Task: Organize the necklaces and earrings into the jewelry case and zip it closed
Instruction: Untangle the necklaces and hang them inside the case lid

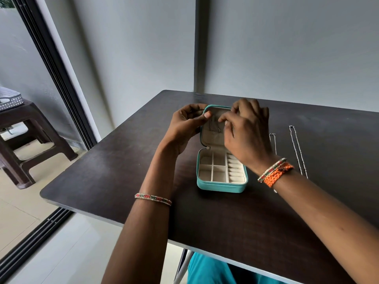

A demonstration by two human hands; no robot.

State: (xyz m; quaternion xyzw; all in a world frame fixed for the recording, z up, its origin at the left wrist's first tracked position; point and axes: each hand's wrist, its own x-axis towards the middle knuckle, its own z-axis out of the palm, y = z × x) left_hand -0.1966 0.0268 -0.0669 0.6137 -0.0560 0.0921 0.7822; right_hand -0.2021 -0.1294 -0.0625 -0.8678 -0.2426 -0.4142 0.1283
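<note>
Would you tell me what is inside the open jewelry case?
Its compartments look empty; a thin chain hangs in the lid, pinched by the right hand. That hand hides some ring rolls.

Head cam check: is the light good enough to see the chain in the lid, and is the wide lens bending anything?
Head view: soft daylight from the left, no harsh glare on the dark table. The thin necklace in the jewelry case lid is faint against the beige lining, partly hidden by the left hand and right hand. The door frame and wall edges lean and bow towards the frame's edges; the centre is sharp.
</note>
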